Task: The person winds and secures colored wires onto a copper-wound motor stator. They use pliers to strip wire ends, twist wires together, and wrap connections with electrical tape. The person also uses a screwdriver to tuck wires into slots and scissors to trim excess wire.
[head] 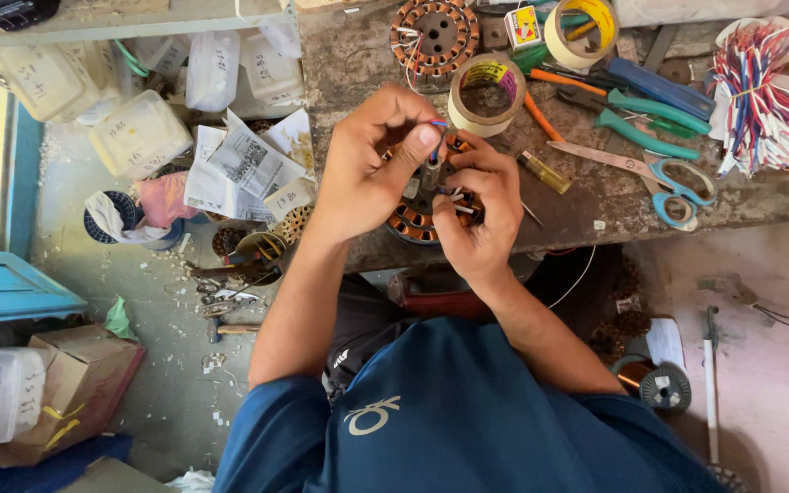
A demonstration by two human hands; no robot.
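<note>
A round motor stator (410, 222) with copper windings lies at the near edge of the worn workbench (595, 205), mostly hidden under my hands. My left hand (367, 169) pinches a thin blue wire (437, 139) between thumb and forefinger above the stator. My right hand (478, 205) grips the stator's right side, fingers curled over short white-sleeved wire ends (457, 196). The two hands touch over the part.
A second stator (435, 35), two tape rolls (487, 94) (581, 29), blue-handled scissors (678, 187), teal pliers (646, 123) and a bundle of red, white and blue wires (764, 96) lie on the bench. Plastic tubs (139, 132), papers, a cardboard box (84, 379) and copper wire spool (655, 383) crowd the floor.
</note>
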